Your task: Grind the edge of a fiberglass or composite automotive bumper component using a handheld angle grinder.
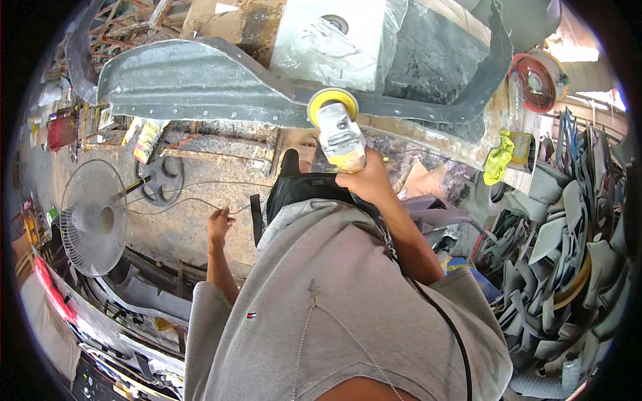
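Note:
My right hand (370, 179) is wrapped round the rear body of a white and yellow power sander (341, 137). Its round, yellow-edged pad (333, 105) overlaps the near rim of a long grey moulded car panel (194, 79); whether the two touch, I cannot tell. Dust whitens the sander's casing. My left hand (219, 224) hangs low on the left, its fingers loosely bent and apart. A thin dark cord (177, 202) runs across the floor up to its fingertips, with no clear grip on it.
A standing fan (95, 217) is at the left, near a dark wheel-shaped ring (164, 180). Grey panel pieces (558, 260) are heaped at the right. A red round fan (537, 81) and a yellow-green cloth (498, 159) are at the far right. Plastic sheeting (328, 47) lies behind the panel.

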Action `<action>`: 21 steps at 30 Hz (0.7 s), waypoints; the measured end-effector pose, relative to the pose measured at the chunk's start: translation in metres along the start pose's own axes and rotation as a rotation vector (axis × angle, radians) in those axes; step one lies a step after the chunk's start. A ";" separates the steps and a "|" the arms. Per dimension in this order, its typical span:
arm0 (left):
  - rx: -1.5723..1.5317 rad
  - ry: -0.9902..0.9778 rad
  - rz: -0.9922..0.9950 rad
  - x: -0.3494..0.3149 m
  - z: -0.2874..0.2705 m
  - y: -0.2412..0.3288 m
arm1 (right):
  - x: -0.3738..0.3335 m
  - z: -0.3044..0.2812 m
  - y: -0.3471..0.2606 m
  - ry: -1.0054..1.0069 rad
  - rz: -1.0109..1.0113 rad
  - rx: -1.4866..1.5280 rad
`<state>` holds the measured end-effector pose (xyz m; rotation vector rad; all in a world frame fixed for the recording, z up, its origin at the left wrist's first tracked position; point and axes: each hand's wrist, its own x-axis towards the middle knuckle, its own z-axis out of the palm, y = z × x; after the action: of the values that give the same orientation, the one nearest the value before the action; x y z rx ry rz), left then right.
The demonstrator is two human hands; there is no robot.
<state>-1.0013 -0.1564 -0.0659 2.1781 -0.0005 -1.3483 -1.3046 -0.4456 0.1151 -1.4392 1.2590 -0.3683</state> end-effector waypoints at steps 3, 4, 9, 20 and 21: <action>0.054 0.006 -0.118 -0.005 -0.006 -0.021 | 0.003 0.005 -0.008 -0.035 -0.056 0.007; 0.103 0.000 -0.175 -0.007 -0.007 -0.025 | 0.003 0.006 -0.009 -0.022 -0.015 -0.003; 0.091 -0.009 -0.240 -0.006 0.001 -0.021 | -0.002 -0.010 0.006 0.004 0.017 -0.012; 0.057 -0.048 -0.008 0.021 0.031 0.023 | -0.005 -0.026 0.010 -0.020 0.161 0.056; 0.057 -0.066 -0.006 0.023 0.033 0.022 | 0.000 -0.020 0.005 -0.048 0.094 0.053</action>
<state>-1.0106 -0.1971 -0.0850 2.1810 -0.0585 -1.4394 -1.3226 -0.4548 0.1172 -1.3315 1.2635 -0.2999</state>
